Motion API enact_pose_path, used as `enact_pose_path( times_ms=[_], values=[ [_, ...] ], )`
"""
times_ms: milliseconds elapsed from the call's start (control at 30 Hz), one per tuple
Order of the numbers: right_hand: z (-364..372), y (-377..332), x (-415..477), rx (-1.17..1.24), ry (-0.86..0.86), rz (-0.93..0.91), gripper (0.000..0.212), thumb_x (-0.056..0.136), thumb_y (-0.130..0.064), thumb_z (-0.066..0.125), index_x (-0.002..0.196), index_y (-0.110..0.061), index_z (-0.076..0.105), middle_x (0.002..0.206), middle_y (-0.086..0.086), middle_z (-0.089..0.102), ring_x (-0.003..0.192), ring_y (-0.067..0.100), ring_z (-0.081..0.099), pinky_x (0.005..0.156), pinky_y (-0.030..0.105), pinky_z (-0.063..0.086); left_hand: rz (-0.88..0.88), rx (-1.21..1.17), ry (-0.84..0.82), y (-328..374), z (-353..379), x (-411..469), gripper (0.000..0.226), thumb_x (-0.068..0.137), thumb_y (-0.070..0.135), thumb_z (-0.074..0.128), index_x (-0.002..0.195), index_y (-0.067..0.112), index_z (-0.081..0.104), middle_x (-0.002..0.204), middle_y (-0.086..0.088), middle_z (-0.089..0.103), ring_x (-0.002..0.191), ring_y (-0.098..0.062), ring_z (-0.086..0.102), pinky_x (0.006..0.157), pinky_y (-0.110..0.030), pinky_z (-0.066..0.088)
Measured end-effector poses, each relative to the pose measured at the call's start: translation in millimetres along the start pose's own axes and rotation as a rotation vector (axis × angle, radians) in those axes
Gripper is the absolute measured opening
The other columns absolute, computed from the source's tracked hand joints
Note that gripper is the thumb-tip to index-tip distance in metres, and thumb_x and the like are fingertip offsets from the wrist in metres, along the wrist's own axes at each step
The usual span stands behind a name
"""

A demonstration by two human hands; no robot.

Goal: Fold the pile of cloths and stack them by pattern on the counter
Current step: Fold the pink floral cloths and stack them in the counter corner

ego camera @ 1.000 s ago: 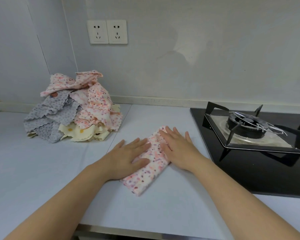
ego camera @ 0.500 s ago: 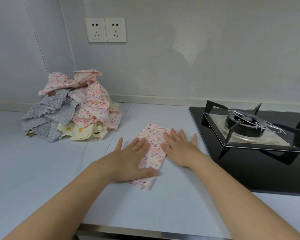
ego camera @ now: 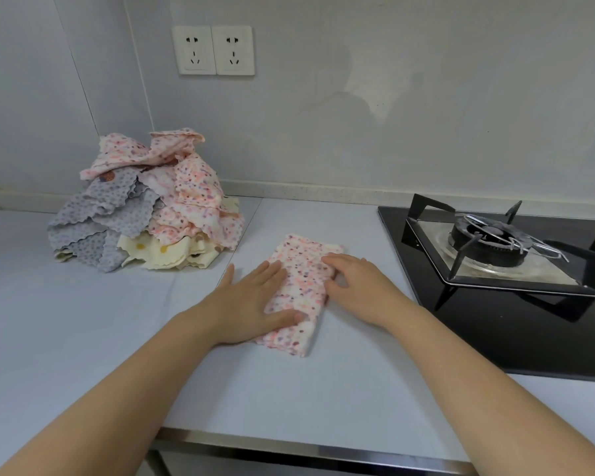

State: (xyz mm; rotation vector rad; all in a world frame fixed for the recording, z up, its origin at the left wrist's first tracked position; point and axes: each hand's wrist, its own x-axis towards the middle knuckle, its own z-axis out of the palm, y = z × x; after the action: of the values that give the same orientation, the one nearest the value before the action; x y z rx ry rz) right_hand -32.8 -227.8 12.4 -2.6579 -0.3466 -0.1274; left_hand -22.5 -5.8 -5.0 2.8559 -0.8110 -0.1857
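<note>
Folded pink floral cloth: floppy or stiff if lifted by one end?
Probably floppy: the folded floral cloth lies soft-edged under the left hand. Likely unfolds if lifted by one layer. May slide or bunch on the smooth counter.

a pale grey-white wall (ego camera: 426, 97) rises behind the counter (ego camera: 83, 338), matt and faintly blotched (a darker smudge shows near its middle). a white double socket (ego camera: 216, 50) sits high on it towards the left. further left a side wall (ego camera: 31, 80) joins it at a corner, crossed by a thin slanting seam. a light speckled upstand (ego camera: 323, 192) runs along the wall's foot. the counter top is white, with one seam (ego camera: 251, 219) running front to back and a metal strip (ego camera: 306, 448) along its front edge. at the right a black glass hob (ego camera: 495, 331) is set in, carrying a black pan support (ego camera: 423, 228) over a burner (ego camera: 485, 238). the light is soft and even.
</note>
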Motion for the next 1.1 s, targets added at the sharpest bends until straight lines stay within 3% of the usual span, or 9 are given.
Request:
enact_pose_path(
  times_ms=[167, 233, 300, 500, 600, 733, 867, 1000, 1100],
  values=[
    [3.4, -2.6, -0.8, 0.035, -0.054, -0.101, 0.057, 0.093, -0.004, 0.038, 0.147, -0.024, 0.037, 0.156, -0.008, 0.03, 0.145, 0.007, 0.02, 0.121, 0.038, 0.002, -0.156, -0.051, 0.157, 8.3, 5.9, 5.0, 0.083, 0.089, 0.072, 0.021, 0.153, 0.02, 0.012, 0.162, 0.003, 0.002, 0.148, -0.01, -0.003, 0.117, -0.052, -0.009],
    [3.8, 0.7, -0.3, 0.037, -0.049, -0.123, 0.066, 0.088, 0.001, 0.04, 0.147, -0.028, 0.036, 0.156, -0.01, 0.029, 0.145, 0.006, 0.019, 0.121, 0.038, 0.002, -0.002, -0.14, 0.311, 2.2, 0.7, 2.5, 0.076, 0.08, 0.074, 0.036, 0.137, 0.025, 0.042, 0.147, 0.005, 0.037, 0.137, -0.013, 0.028, 0.117, -0.046, 0.017],
    [4.0, 3.6, 0.1, 0.042, -0.032, -0.119, 0.067, 0.087, 0.0, 0.043, 0.146, -0.03, 0.036, 0.155, -0.01, 0.03, 0.144, 0.007, 0.021, 0.121, 0.037, 0.002, 0.163, -0.145, 0.364, -6.4, -7.6, -0.1, 0.057, 0.069, 0.076, 0.051, 0.106, 0.032, 0.057, 0.11, 0.012, 0.053, 0.106, -0.007, 0.046, 0.095, -0.033, 0.04],
    [5.1, 4.7, 0.5, 0.044, -0.026, -0.142, 0.072, 0.084, -0.006, 0.054, 0.148, -0.031, 0.032, 0.154, -0.009, 0.033, 0.143, 0.01, 0.027, 0.121, 0.038, 0.01, 0.178, -0.238, 0.46, -8.4, 2.2, 8.2, 0.02, 0.084, 0.037, 0.07, 0.083, 0.019, 0.063, 0.08, 0.01, 0.057, 0.078, -0.005, 0.047, 0.07, -0.021, 0.038],
    [12.0, -5.0, -0.3, 0.14, 0.021, -0.217, 0.072, 0.085, -0.012, 0.062, 0.148, -0.032, 0.033, 0.148, -0.008, 0.045, 0.133, 0.009, 0.042, 0.11, 0.02, 0.03, 0.116, -0.375, 0.458, -8.3, -0.8, 4.8, 0.015, 0.089, 0.03, 0.066, 0.079, 0.018, 0.064, 0.075, 0.009, 0.06, 0.075, -0.003, 0.051, 0.066, -0.017, 0.038],
    [20.1, -12.3, -0.4, 0.154, -0.003, -0.265, 0.046, 0.09, -0.004, 0.054, 0.132, -0.024, 0.059, 0.132, -0.007, 0.06, 0.12, 0.006, 0.053, 0.1, 0.016, 0.039, 0.034, -0.435, 0.554, -9.3, -9.1, -0.6, 0.026, 0.096, 0.026, 0.052, 0.077, 0.019, 0.067, 0.076, 0.011, 0.067, 0.075, -0.004, 0.06, 0.072, -0.027, 0.047],
    [16.9, -6.3, -1.7, 0.428, 0.007, -0.17, 0.042, 0.09, -0.001, 0.053, 0.12, -0.026, 0.068, 0.125, -0.014, 0.063, 0.118, -0.005, 0.053, 0.105, 0.019, 0.04, -0.058, -0.315, 0.694, -34.4, -10.8, -6.1, 0.026, 0.09, 0.003, 0.054, 0.106, 0.02, 0.065, 0.106, 0.01, 0.065, 0.1, -0.009, 0.059, 0.085, -0.026, 0.046],
    [15.3, -3.5, 0.4, 0.546, 0.044, -0.138, 0.045, 0.089, 0.002, 0.053, 0.115, -0.031, 0.068, 0.121, -0.016, 0.065, 0.117, -0.006, 0.054, 0.105, 0.023, 0.042, 0.051, -0.195, 0.565, -36.7, -8.1, -6.5, 0.055, 0.079, 0.009, 0.069, 0.13, 0.02, 0.054, 0.131, 0.004, 0.058, 0.121, -0.016, 0.052, 0.097, -0.029, 0.041],
    [14.8, -3.9, 0.7, 0.621, 0.042, -0.116, 0.043, 0.09, 0.002, 0.054, 0.111, -0.033, 0.069, 0.119, -0.015, 0.066, 0.116, -0.003, 0.057, 0.103, 0.025, 0.044, 0.193, -0.167, 0.556, -25.8, -5.5, -1.0, 0.052, 0.072, 0.021, 0.07, 0.123, 0.017, 0.062, 0.119, 0.002, 0.067, 0.107, -0.012, 0.06, 0.088, -0.028, 0.046]
  ],
)
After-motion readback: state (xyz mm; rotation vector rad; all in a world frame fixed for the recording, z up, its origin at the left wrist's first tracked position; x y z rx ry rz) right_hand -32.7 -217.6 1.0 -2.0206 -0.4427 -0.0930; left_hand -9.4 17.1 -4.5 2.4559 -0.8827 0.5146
